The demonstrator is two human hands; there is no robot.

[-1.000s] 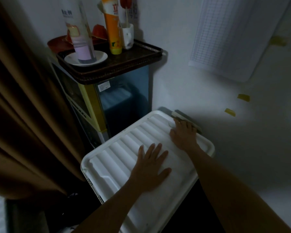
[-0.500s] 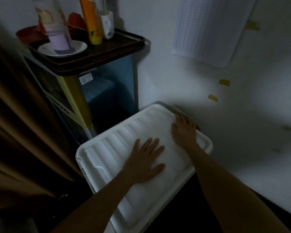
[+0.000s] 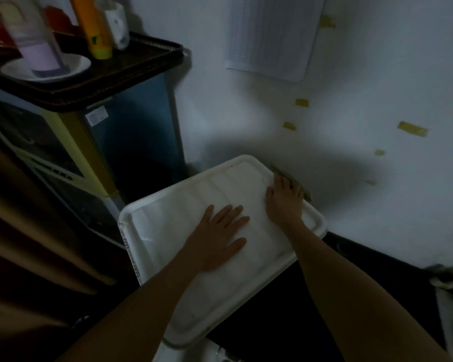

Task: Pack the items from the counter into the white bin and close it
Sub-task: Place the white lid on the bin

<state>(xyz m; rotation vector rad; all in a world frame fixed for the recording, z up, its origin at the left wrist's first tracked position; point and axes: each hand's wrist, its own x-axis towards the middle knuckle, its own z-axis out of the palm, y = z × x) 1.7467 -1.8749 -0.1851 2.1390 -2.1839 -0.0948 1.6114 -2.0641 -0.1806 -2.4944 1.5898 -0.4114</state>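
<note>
The white bin's ribbed lid (image 3: 168,231) lies flat over the bin, low in the middle of the view. My left hand (image 3: 217,236) presses flat on the lid's centre with fingers spread. My right hand (image 3: 283,202) rests on the lid's far right edge, fingers reaching over toward a tan latch (image 3: 296,182) by the wall. The bin's contents are hidden under the lid.
A dark woven tray (image 3: 147,61) tops a blue and yellow cabinet (image 3: 131,142) at the left, carrying a white saucer (image 3: 79,65), a clear tumbler (image 3: 37,45), an orange bottle (image 3: 92,27) and a white cup (image 3: 118,24). A brown curtain (image 3: 24,244) hangs left. The white wall (image 3: 351,152) is close behind.
The view has shifted so the bin sits a little lower and further right. Both hands keep their places on the lid; the right fingers sit slightly further over the edge.
</note>
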